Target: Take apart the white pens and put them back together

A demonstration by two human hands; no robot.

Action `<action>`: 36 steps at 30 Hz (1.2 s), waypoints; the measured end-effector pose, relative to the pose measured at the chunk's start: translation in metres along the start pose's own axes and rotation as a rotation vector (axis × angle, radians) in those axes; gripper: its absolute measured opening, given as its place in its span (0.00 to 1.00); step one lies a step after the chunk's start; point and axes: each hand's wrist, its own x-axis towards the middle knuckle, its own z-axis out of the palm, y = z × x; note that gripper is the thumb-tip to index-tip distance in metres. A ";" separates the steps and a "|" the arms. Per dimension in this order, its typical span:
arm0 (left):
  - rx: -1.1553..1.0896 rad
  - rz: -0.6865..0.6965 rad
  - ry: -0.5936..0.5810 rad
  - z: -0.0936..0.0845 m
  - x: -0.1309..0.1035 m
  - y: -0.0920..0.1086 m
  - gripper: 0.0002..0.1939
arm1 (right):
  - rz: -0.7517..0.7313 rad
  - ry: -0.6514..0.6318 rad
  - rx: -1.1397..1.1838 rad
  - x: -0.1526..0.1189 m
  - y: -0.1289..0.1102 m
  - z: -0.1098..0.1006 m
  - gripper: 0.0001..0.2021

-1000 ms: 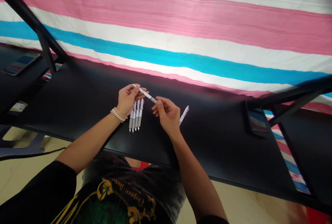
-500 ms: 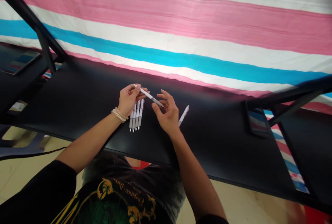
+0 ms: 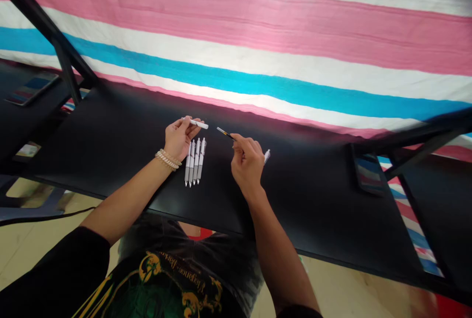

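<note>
Between its thumb and fingers, my left hand (image 3: 178, 138) grips a white pen barrel (image 3: 199, 124), its open end pointing right. Opposite it, my right hand (image 3: 248, 160) is closed around a pen refill (image 3: 224, 133), whose clear and dark tube sticks out to the upper left. A small gap separates barrel and refill. Whatever else is in my right fingers is hidden. Below my left hand, several white-and-grey pens (image 3: 195, 161) lie side by side with their tips toward me. Another white pen (image 3: 267, 154) lies partly hidden behind my right hand.
The black table (image 3: 313, 200) runs across in front of me, with a striped cloth (image 3: 258, 72) along its far side. Slanted black metal bars (image 3: 66, 65) stand at the left and right. A dark flat panel, perhaps a phone (image 3: 368, 170), is at the right.
The pen that was whole is now in two parts. My right hand has drawn away to the right with the refill, while the barrel stays in my left hand, tilted flatter.
</note>
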 end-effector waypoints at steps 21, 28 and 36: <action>0.070 -0.080 -0.137 0.013 -0.020 -0.009 0.14 | -0.245 0.084 0.079 -0.009 -0.008 0.019 0.14; 0.083 -0.097 -0.125 0.013 -0.020 -0.009 0.14 | -0.264 0.111 0.073 -0.010 -0.009 0.017 0.13; 0.085 -0.112 -0.164 0.011 -0.019 -0.011 0.14 | -0.171 0.093 0.094 -0.012 -0.009 0.019 0.07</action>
